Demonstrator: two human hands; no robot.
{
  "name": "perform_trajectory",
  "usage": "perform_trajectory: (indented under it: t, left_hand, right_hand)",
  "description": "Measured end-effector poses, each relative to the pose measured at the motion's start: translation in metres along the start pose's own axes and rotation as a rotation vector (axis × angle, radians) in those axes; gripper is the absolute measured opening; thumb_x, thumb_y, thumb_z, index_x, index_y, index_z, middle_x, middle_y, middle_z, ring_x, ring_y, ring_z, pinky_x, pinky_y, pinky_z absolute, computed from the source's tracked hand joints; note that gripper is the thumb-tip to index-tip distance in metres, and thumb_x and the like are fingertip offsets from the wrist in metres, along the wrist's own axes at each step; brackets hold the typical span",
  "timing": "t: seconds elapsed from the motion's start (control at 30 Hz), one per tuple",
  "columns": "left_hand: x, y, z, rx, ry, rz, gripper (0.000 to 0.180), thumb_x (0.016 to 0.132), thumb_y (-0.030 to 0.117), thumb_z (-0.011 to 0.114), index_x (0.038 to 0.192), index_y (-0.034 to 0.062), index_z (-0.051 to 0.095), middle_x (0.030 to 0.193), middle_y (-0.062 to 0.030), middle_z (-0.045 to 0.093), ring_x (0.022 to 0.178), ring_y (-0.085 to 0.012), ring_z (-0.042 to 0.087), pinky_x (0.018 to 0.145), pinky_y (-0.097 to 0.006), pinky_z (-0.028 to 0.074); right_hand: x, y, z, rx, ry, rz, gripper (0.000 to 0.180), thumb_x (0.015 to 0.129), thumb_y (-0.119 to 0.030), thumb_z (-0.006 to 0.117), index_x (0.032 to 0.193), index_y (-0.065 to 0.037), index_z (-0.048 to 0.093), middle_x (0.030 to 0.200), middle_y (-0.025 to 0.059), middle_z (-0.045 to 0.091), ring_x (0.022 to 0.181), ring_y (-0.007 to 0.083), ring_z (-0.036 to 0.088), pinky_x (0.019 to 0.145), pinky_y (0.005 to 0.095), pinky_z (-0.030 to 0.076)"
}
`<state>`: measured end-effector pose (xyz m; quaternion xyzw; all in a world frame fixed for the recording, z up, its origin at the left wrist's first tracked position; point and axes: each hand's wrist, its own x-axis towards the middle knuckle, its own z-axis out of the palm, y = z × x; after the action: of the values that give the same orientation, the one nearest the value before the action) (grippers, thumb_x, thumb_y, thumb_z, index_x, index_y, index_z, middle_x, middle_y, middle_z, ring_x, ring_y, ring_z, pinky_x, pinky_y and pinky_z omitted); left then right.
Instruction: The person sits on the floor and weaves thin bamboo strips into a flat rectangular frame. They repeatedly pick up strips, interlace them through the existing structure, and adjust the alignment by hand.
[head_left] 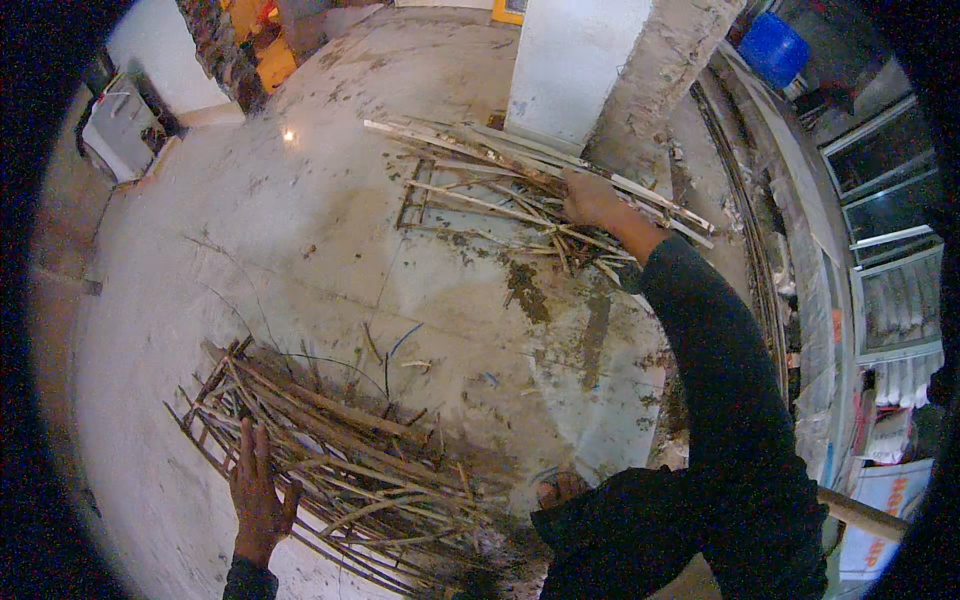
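Note:
A heap of thin wooden sticks (330, 405) lies on the floor at the lower left. Over its left part is my left hand (258, 490), fingers stretched out and thumb apart, with nothing gripped. A second bundle of sticks (480, 200), with some pale, straight strips along its far side, lies farther off by the column. My right arm reaches forward to that bundle's right part. There my right hand (597, 205) is closed on the sticks, its fingertips mostly hidden. Whether the hand bears their weight I cannot tell.
A white column (570, 70) stands behind the far bundle. Loose twigs and a blue strip (405, 340) lie between the heaps. Window frames (890, 230) and a blue barrel (773, 50) are along the right. My foot (560, 488) is beside the near heap.

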<state>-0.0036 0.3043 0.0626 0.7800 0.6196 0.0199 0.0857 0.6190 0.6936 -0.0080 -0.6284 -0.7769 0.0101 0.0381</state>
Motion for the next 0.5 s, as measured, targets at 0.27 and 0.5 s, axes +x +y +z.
perform_trajectory:
  t: [0.27,0.5]
  left_hand:
    - [0.0,-0.001,0.0,0.06,-0.062,-0.052,0.1,0.079,0.027,0.071,0.162,0.0005,0.022,0.169,-0.0266,0.016,0.149,-0.0457,0.033,0.118,-0.054,0.028]
    - [-0.001,0.0,0.0,0.077,-0.043,-0.067,0.105,0.075,0.024,0.072,0.163,0.0022,0.021,0.169,-0.026,0.018,0.149,-0.0441,0.033,0.117,-0.052,0.032]
  right_hand:
    - [-0.018,0.039,-0.027,0.496,0.184,0.07,0.025,0.08,-0.016,0.067,0.1,-0.003,0.064,0.086,0.0145,0.065,0.07,0.0289,0.063,0.07,0.0415,0.053]
    - [-0.056,0.092,-0.059,0.349,0.422,0.077,0.027,0.083,-0.025,0.071,0.101,-0.004,0.067,0.089,0.0145,0.066,0.08,0.0288,0.065,0.074,0.0415,0.053]
